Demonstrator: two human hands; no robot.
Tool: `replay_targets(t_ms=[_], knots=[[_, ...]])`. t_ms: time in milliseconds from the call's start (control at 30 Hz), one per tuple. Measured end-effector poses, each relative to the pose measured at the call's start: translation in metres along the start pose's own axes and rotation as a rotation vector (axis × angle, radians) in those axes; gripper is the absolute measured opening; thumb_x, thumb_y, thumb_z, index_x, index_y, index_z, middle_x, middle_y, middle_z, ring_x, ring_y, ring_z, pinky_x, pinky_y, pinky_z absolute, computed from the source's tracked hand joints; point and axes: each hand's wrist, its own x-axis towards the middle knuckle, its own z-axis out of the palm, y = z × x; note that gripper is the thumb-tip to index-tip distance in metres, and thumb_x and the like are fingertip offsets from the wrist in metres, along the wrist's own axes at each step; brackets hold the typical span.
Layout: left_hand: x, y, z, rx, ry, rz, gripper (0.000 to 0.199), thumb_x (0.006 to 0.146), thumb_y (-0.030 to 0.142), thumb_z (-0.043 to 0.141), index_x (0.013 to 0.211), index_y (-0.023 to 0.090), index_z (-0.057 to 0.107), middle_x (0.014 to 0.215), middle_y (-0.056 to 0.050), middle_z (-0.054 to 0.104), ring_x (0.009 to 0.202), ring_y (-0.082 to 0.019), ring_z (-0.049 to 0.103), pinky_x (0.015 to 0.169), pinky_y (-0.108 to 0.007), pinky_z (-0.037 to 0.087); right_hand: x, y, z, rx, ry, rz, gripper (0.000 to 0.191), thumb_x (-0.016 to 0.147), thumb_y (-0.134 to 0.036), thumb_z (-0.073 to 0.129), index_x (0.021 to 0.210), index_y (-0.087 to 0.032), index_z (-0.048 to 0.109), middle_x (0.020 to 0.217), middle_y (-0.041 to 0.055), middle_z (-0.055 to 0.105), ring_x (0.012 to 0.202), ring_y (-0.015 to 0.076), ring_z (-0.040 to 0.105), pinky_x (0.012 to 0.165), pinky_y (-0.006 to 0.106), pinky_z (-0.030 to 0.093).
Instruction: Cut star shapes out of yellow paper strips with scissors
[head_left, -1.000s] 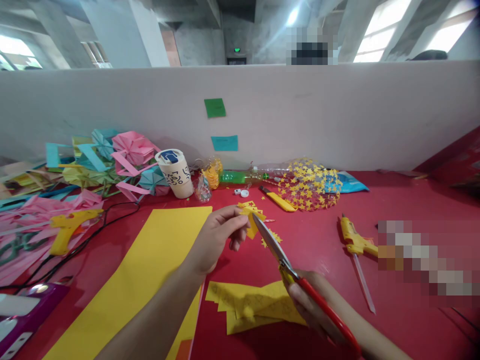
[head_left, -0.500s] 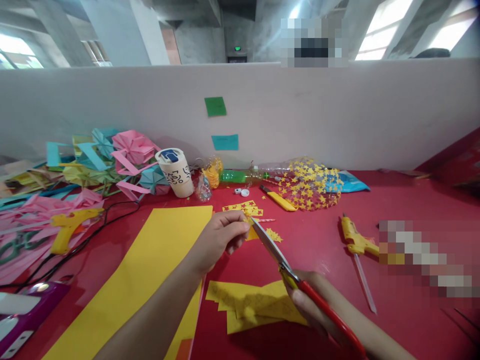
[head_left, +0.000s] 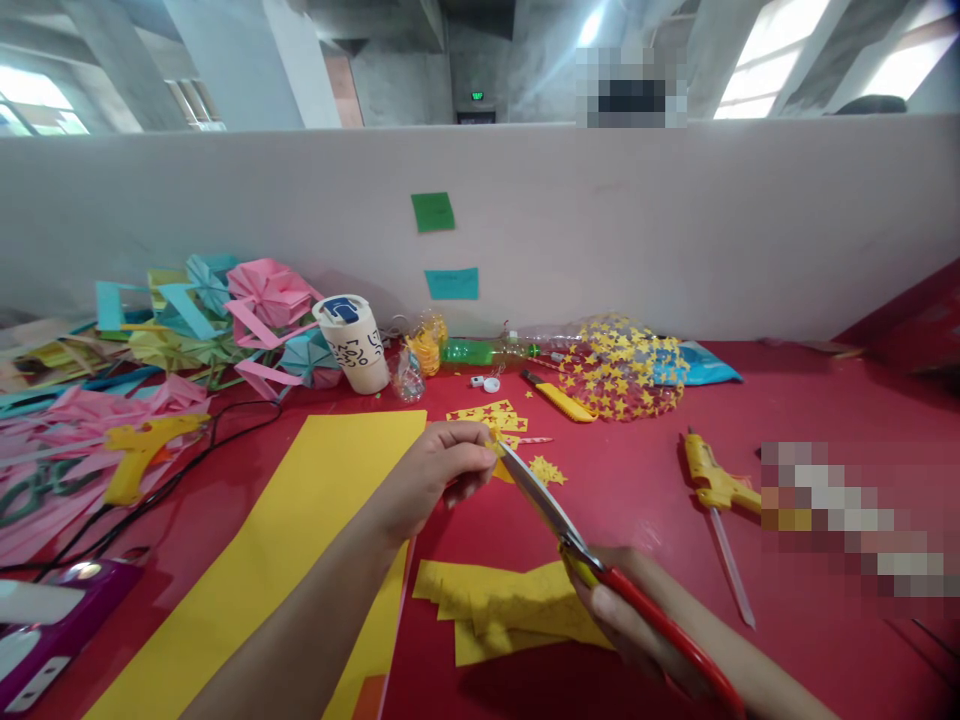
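My left hand (head_left: 454, 462) pinches a small piece of yellow paper (head_left: 495, 437) between thumb and fingers. Red-handled scissors (head_left: 551, 515) are in the grip of my right hand (head_left: 634, 610), with the blade tips up against that piece. Whether the blades are cutting into it, I cannot tell. Just beyond lie a little heap of yellow paper stars (head_left: 547, 470) and yellow strips with star-shaped holes (head_left: 487, 412). Below my hands is a stack of yellow paper strips (head_left: 510, 610). A large yellow sheet (head_left: 322, 500) lies under my left forearm.
Folded paper flowers (head_left: 270, 292), a cup (head_left: 352, 345) and a yellow glue gun (head_left: 139, 450) stand at the left. Towards the back are a utility knife (head_left: 559, 397) and a clear star-covered bottle piece (head_left: 622, 370). Another glue gun (head_left: 712, 475) lies right, below a white partition (head_left: 675, 220).
The scissors and my right hand have shifted very slightly, and the blades look nearly closed. My left hand keeps its pinch on the paper piece. The view has moved a touch.
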Motion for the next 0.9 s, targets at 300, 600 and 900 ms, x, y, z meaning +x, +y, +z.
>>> replay_targets(t_ms=[300, 600, 900], knots=[[-0.0009, 0.0022, -0.0002, -0.041, -0.050, 0.007, 0.020, 0.071, 0.022, 0.058, 0.056, 0.017, 0.046, 0.048, 0.005, 0.045, 0.040, -0.005, 0.035, 0.034, -0.016, 0.020, -0.0029, -0.0019, -0.0028, 0.062, -0.086, -0.022, 0.054, 0.089, -0.070, 0.028, 0.072, -0.020, 0.037, 0.056, -0.0031, 0.044, 0.047, 0.0077, 0.033, 0.041, 0.019, 0.024], [-0.0002, 0.0001, -0.0023, -0.015, -0.029, -0.009, 0.021, 0.070, 0.023, 0.059, 0.057, 0.017, 0.044, 0.048, 0.005, 0.044, 0.041, -0.005, 0.035, 0.036, -0.016, 0.020, -0.0021, -0.0090, -0.0031, 0.053, -0.023, 0.076, 0.043, 0.090, -0.055, 0.043, 0.066, -0.020, 0.033, 0.060, -0.0046, 0.031, 0.054, 0.0086, 0.028, 0.046, 0.021, 0.023], [-0.0005, 0.0025, -0.0050, 0.038, -0.024, -0.018, 0.023, 0.070, 0.024, 0.060, 0.053, 0.017, 0.046, 0.045, 0.005, 0.042, 0.040, -0.005, 0.032, 0.038, -0.018, 0.017, -0.0008, -0.0041, -0.0019, 0.026, -0.031, 0.072, 0.039, 0.089, -0.050, 0.043, 0.067, -0.020, 0.033, 0.062, -0.0044, 0.031, 0.055, 0.0090, 0.028, 0.046, 0.021, 0.022]])
